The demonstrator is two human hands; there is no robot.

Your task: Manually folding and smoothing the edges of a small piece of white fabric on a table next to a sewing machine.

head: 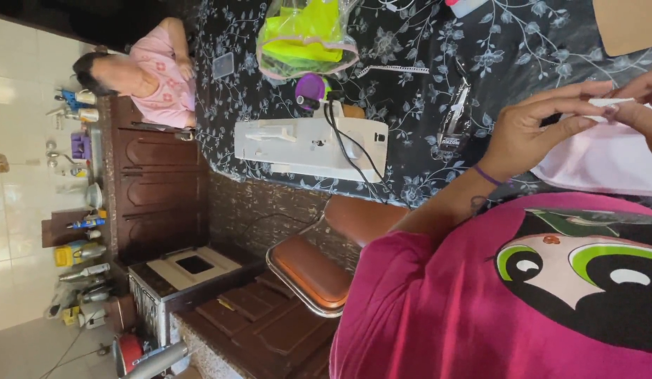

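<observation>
Though half cut off, both hands pinched on a white strip, pink cloth beneath.

Pale tiled wall, dark wooden cabinets, brown padded chair, floral tablecloth, perhaps daylight

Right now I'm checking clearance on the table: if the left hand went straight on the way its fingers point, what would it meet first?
The left hand points at the right hand, which it would likely meet first; both pinch a small white piece above the pink cloth.
</observation>
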